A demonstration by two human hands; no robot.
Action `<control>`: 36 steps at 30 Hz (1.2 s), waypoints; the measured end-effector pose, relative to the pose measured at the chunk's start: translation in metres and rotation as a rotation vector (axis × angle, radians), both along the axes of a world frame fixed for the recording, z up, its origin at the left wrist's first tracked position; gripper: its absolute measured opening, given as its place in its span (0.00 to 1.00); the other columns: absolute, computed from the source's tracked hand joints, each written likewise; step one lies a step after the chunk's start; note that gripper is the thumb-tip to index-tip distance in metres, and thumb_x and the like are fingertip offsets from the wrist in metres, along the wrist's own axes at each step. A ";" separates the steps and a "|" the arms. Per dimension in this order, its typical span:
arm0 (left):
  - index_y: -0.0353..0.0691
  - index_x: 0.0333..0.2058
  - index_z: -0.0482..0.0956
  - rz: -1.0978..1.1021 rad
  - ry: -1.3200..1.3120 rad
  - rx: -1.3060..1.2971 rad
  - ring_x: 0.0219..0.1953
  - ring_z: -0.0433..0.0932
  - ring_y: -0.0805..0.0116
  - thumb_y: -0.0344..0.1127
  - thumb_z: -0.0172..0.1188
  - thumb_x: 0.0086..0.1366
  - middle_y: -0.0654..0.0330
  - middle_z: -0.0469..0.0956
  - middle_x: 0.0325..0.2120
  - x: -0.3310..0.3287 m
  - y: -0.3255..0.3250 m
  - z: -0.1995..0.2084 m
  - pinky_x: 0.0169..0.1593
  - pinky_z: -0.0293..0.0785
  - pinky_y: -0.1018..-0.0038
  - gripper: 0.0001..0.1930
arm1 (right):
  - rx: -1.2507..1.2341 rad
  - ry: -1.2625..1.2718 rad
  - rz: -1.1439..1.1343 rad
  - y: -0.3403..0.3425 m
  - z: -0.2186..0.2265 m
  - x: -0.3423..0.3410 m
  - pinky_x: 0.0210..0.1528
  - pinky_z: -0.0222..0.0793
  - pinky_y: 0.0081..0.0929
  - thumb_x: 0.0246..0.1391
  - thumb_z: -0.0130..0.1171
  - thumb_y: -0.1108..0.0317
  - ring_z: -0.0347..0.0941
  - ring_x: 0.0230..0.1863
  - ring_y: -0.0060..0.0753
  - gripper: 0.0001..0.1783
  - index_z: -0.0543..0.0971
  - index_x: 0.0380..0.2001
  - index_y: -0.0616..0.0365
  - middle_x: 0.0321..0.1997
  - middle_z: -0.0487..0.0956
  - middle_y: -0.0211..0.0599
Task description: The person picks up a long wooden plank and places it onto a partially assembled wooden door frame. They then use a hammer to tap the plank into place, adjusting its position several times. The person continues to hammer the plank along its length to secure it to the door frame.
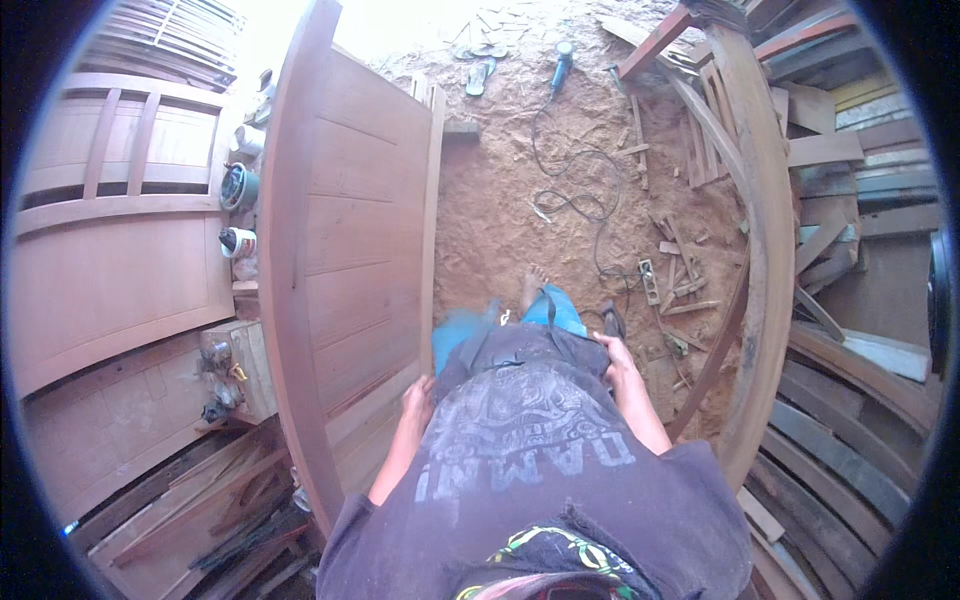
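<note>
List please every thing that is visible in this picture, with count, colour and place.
wooden door panel: one, reddish brown, standing on edge at the person's left
slatted wooden frame: one, brown, far left
power tool: one, blue-green, on the sawdust floor at the top
black cable: one, looped across the floor
sandals: a pair, grey, near the top
curved wooden beam: one, brown, right
wood offcuts: many, brown, on the floor at the right
cans: a few, left of the panel
left hand: one, fingers on the panel's edge
right hand: one, at the hip, touching no object
</note>
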State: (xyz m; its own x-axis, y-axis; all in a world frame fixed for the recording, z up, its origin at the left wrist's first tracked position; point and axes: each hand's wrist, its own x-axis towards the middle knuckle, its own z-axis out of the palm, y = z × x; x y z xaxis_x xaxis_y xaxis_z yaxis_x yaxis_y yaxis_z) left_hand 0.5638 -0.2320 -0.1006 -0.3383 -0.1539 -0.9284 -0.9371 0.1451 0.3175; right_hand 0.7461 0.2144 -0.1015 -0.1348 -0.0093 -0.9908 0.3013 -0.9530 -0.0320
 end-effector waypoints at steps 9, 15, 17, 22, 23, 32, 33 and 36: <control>0.40 0.60 0.76 -0.229 0.134 0.175 0.50 0.82 0.63 0.49 0.63 0.71 0.58 0.83 0.51 -0.169 0.194 0.007 0.52 0.78 0.64 0.25 | 0.364 -0.081 0.428 0.146 0.005 -0.090 0.19 0.64 0.26 0.52 0.74 0.63 0.70 0.17 0.21 0.12 0.80 0.25 0.53 0.19 0.77 0.27; 0.41 0.59 0.75 -0.012 -0.028 0.085 0.51 0.81 0.62 0.45 0.60 0.73 0.57 0.81 0.53 -0.268 0.239 -0.024 0.49 0.79 0.61 0.21 | 0.463 -0.142 0.498 0.177 -0.033 -0.105 0.25 0.68 0.34 0.51 0.73 0.59 0.74 0.22 0.28 0.16 0.84 0.29 0.64 0.24 0.81 0.36; 0.42 0.58 0.75 -0.001 -0.068 0.055 0.49 0.82 0.63 0.44 0.60 0.73 0.57 0.82 0.51 -0.303 0.277 -0.035 0.49 0.80 0.59 0.20 | 0.504 -0.169 0.532 0.191 -0.038 -0.095 0.25 0.66 0.33 0.51 0.72 0.57 0.73 0.22 0.27 0.17 0.85 0.28 0.64 0.24 0.80 0.36; 0.42 0.57 0.77 -0.069 0.106 0.236 0.48 0.83 0.65 0.44 0.63 0.72 0.58 0.83 0.49 -0.407 0.362 -0.004 0.48 0.80 0.66 0.20 | 0.461 -0.214 0.643 0.222 -0.035 -0.140 0.27 0.68 0.35 0.51 0.72 0.58 0.75 0.24 0.29 0.18 0.85 0.29 0.66 0.26 0.82 0.38; 0.43 0.58 0.77 -0.061 0.134 0.262 0.48 0.83 0.65 0.45 0.63 0.72 0.58 0.83 0.50 -0.431 0.382 0.005 0.48 0.80 0.67 0.20 | 0.459 -0.223 0.644 0.231 -0.036 -0.152 0.27 0.69 0.35 0.51 0.72 0.58 0.75 0.25 0.29 0.18 0.85 0.29 0.66 0.27 0.82 0.39; 0.42 0.63 0.72 -0.020 0.174 0.220 0.54 0.81 0.61 0.47 0.60 0.74 0.57 0.80 0.55 -0.531 0.442 -0.009 0.52 0.78 0.63 0.25 | 0.481 -0.252 0.647 0.348 -0.081 -0.258 0.30 0.73 0.39 0.51 0.72 0.59 0.79 0.29 0.33 0.19 0.87 0.30 0.70 0.31 0.84 0.43; 0.42 0.63 0.72 -0.010 0.147 0.187 0.54 0.81 0.61 0.46 0.59 0.74 0.57 0.80 0.56 -0.531 0.446 -0.024 0.51 0.78 0.62 0.25 | 0.491 -0.257 0.635 0.368 -0.086 -0.278 0.30 0.74 0.39 0.51 0.72 0.60 0.79 0.29 0.33 0.19 0.87 0.30 0.70 0.31 0.85 0.43; 0.40 0.63 0.71 0.074 0.038 0.031 0.53 0.80 0.59 0.45 0.58 0.75 0.56 0.79 0.56 -0.523 0.432 -0.042 0.52 0.79 0.58 0.24 | 0.459 -0.195 0.678 0.419 -0.022 -0.407 0.25 0.68 0.38 0.49 0.69 0.56 0.77 0.24 0.32 0.20 0.86 0.29 0.67 0.26 0.82 0.38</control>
State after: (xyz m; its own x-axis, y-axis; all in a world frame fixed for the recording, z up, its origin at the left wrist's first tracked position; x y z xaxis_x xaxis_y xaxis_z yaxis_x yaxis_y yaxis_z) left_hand 0.0408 0.2000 -0.1422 -0.3624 -0.1513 -0.9197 -0.9320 0.0651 0.3565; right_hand 0.3387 0.6336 -0.1232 -0.0715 0.3829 -0.9210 0.8444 -0.4682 -0.2603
